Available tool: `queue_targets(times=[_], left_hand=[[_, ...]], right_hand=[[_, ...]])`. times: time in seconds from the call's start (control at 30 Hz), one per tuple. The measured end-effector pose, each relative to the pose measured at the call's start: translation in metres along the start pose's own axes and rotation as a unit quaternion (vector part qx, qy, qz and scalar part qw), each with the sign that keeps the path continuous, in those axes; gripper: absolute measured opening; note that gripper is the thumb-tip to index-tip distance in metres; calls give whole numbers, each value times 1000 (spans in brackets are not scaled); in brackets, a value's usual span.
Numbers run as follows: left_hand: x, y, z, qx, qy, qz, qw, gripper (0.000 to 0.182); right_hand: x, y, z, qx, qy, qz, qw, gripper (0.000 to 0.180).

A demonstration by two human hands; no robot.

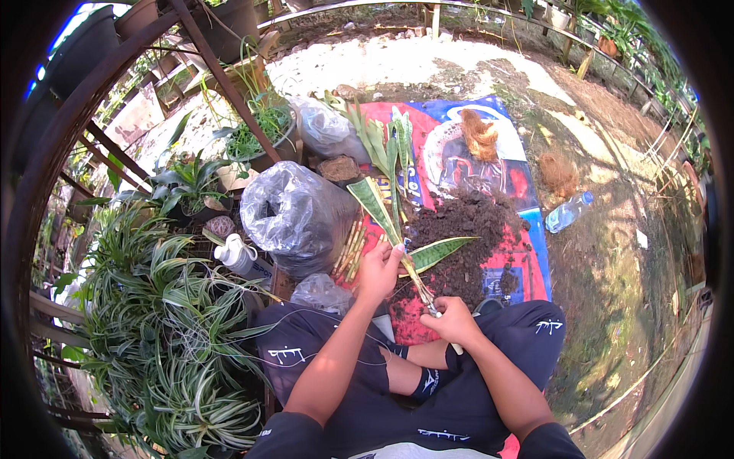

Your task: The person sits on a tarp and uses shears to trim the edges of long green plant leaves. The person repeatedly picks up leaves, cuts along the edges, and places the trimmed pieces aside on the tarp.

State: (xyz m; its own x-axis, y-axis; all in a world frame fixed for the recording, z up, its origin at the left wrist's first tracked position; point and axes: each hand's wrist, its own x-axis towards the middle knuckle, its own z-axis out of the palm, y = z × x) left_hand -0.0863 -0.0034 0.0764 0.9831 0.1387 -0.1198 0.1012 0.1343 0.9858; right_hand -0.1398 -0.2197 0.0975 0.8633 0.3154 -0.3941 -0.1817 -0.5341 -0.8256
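A snake plant cutting [375,206] with yellow-edged leaves slants across the middle, one leaf pointing right. My left hand [381,269] grips it around the lower leaf bases. Close to its rooty lower end [425,295], my right hand [454,322] has its fingers closed on a slim white-ended tool [457,348], perhaps a knife; its blade is mostly hidden. Beyond the hands lies a heap of dark soil [473,229] on a red and blue printed banner [413,117]. More snake plant leaves [370,137] rest at its far left.
Left of the banner stand a large plastic-wrapped roll [292,212], a white-topped bottle [238,255] and potted spider plants [200,321]. Cut stems [351,249] lie beside the roll. Coconut fibre [479,135] and a clear water bottle [569,212] lie right. Thin string [309,310] trails over my leg.
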Motion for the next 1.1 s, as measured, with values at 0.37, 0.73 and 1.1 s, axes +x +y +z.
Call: queue_targets(times=[0.37,0.73,1.1], left_hand=[[5,20,2,-26,-50,62,996,29],[5,13,-3,-106,-37,34,993,30],[8,23,-19,10,-140,66,988,31]], right_hand=[[-4,-5,6,226,-34,87,970,17],[9,10,10,248,-34,8,968,15],[0,10,7,105,-24,-20,994,25]])
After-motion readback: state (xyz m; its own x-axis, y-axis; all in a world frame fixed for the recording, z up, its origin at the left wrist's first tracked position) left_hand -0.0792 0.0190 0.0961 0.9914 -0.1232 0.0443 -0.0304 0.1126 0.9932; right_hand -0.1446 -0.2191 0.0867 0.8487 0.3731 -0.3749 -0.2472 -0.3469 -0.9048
